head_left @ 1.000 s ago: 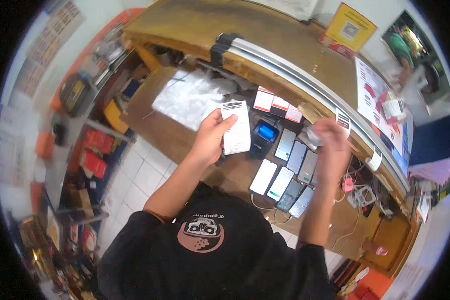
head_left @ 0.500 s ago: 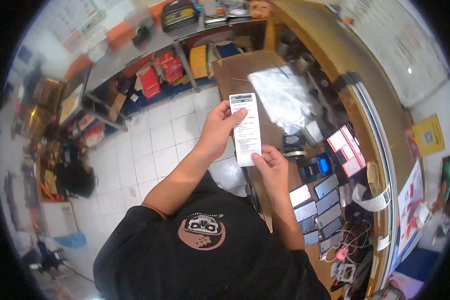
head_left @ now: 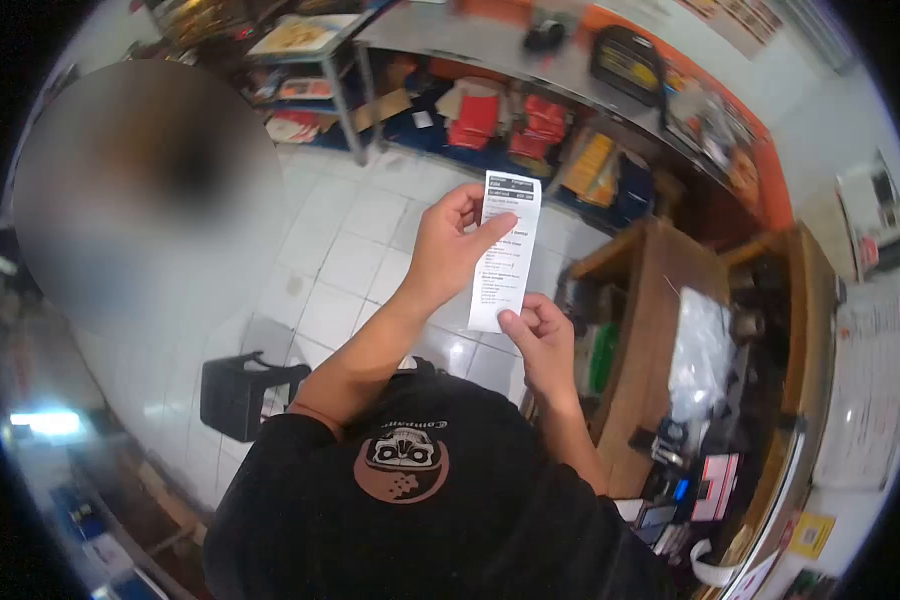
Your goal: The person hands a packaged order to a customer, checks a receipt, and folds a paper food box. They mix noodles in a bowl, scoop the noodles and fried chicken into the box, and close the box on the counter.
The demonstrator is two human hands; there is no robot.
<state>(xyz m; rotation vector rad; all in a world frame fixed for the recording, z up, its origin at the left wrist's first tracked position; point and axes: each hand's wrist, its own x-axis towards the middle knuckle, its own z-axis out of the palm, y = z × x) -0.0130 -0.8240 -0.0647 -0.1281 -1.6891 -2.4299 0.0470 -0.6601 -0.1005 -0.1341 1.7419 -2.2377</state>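
Note:
A long white printed receipt with dark header bands hangs upright in front of my chest. My left hand grips its upper left side, thumb lying across the printed face. Lower down, my right hand pinches the bottom right corner between thumb and fingers. The small print is too fine to read. Below both hands is my black shirt with a round printed emblem.
A wooden counter on my right bears a clear plastic bag and small devices. A metal bench stands ahead, with red packets underneath. A black stool-like object is at left, near a large blurred patch.
My view has swung left, so the counter now sits farther right and the black object at left has come into sight. Both hands keep their hold on the receipt.

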